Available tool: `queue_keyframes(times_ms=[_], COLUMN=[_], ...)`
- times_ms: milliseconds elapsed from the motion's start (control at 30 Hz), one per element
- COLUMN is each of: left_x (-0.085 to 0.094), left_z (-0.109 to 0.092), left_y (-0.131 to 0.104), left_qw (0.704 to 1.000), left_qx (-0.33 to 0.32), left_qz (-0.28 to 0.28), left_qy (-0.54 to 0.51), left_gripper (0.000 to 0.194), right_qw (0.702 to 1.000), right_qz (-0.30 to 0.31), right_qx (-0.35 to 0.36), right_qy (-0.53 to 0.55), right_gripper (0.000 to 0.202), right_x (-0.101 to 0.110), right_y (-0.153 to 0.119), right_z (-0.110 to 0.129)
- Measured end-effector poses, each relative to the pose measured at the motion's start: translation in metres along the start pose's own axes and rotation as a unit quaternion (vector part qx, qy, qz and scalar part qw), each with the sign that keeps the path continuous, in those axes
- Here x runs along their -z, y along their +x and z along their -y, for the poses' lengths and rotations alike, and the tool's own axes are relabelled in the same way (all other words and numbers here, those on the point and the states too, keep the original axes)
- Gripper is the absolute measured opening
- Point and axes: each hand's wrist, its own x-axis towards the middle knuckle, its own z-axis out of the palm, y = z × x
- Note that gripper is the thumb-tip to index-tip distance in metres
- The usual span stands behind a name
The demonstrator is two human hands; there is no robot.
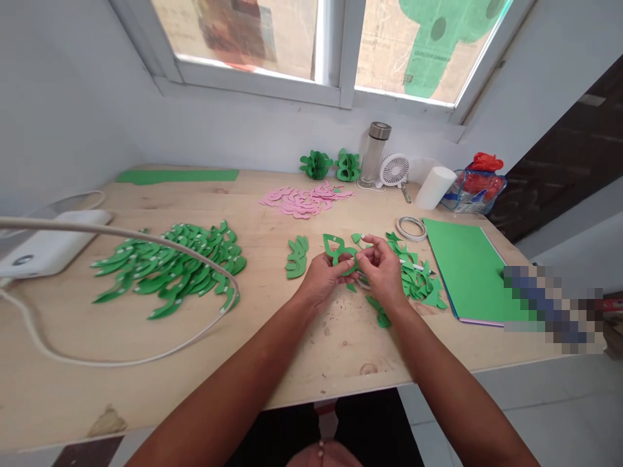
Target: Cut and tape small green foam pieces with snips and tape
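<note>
Between my two hands is a green paper cutout [333, 241] with an opening in its upper part. My left hand [325, 279] grips its lower left side, fingers closed on it. On its right edge, my right hand [382, 264] pinches the same cutout, with a small white bit near a raised fingertip. A small stack of green cutouts [296, 257] lies just left of my hands. Green scraps [421, 282] are heaped to the right, with a white pen-like stick among them. At the left spreads a large pile of green leaf shapes [180, 263] with white tabs.
Pink cutouts [306, 200] lie farther back. Two green paper figures [316, 165], a glass bottle [374, 155], a small fan [394, 170] and a white roll [435, 188] stand by the wall. Right are a tape roll [411, 228] and green sheets [472, 272]; a cable [195, 254] arches at left.
</note>
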Motion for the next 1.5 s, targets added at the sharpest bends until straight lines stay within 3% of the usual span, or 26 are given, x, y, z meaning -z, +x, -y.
queue_keyframes(times_ms=[300,600,867,1200,1367,1500], left_x=[-0.002,-0.003,-0.002,-0.003,-0.001,0.003], left_z=[-0.006,-0.004,-0.003,-0.005,-0.003,-0.003], left_y=[-0.001,-0.001,0.001,0.000,0.001,0.002], left_qw=[0.998,0.965,0.993,0.989,0.972,0.926], left_qx=[-0.053,-0.163,-0.083,-0.105,-0.150,-0.205], left_qz=[-0.026,-0.079,-0.039,-0.045,-0.068,-0.103], left_qy=[0.028,0.192,0.080,0.096,0.169,0.301], left_gripper=[0.022,0.012,0.025,0.021,0.012,0.009], right_qw=[1.000,1.000,0.999,0.998,0.999,0.999], right_qz=[0.013,0.014,0.022,0.047,0.046,-0.015], right_qx=[-0.010,-0.014,-0.016,-0.027,-0.025,0.021], right_qy=[0.007,0.025,0.038,0.024,0.009,-0.025], right_gripper=[0.035,0.038,0.039,0.042,0.039,0.038], right_x=[0.000,-0.001,-0.002,-0.001,-0.001,-0.001], right_y=[0.002,0.001,0.001,0.002,0.002,0.000], right_z=[-0.005,-0.005,-0.004,-0.010,-0.009,0.000])
